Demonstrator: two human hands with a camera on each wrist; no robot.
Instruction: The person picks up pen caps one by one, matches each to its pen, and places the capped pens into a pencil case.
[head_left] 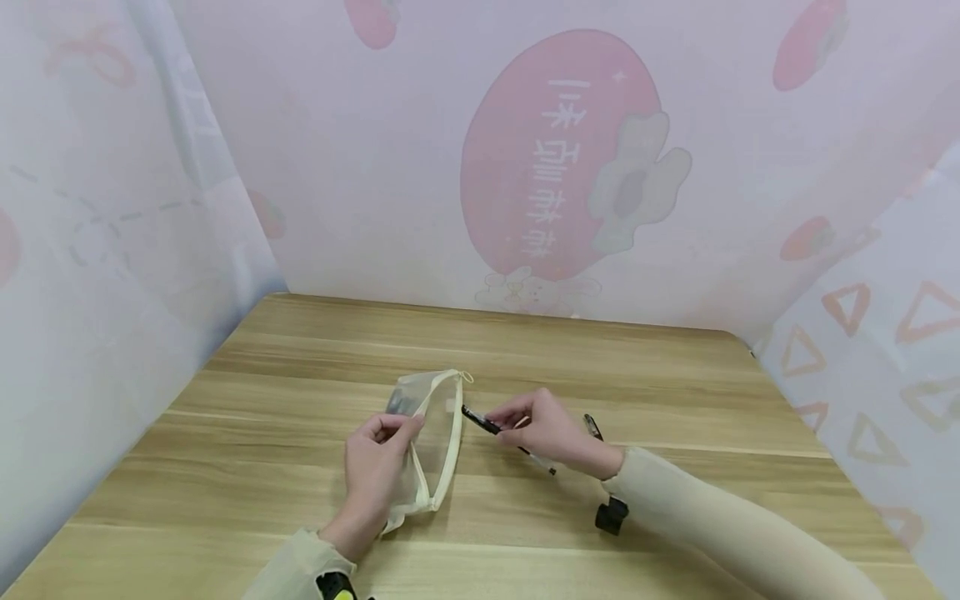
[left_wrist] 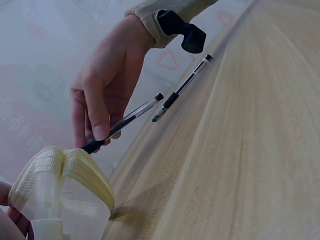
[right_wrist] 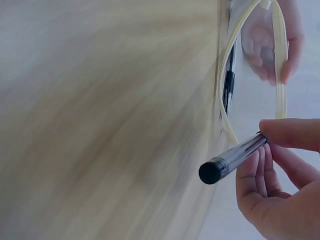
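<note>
My left hand [head_left: 378,462] pinches one side of the mouth of a sheer zip pouch [head_left: 452,450] with cream edging. The mouth gapes toward the right. My right hand [head_left: 551,429] holds a clear-barrelled pen [head_left: 480,419] between thumb and fingers, its black-grip end pointing at the pouch mouth. In the left wrist view that end is right at the pouch's edging [left_wrist: 85,175]; whether it is inside cannot be told. The right wrist view shows a dark pen [right_wrist: 229,85] within the pouch opening. Another pen [head_left: 592,427] lies on the table, partly hidden by the right wrist.
The wood-grain table [head_left: 300,375] carries the pouch and the loose pen. A pale printed curtain [head_left: 360,167] rises along the back and both sides. Black devices [head_left: 611,515] are strapped at the wrists, over cream sleeves.
</note>
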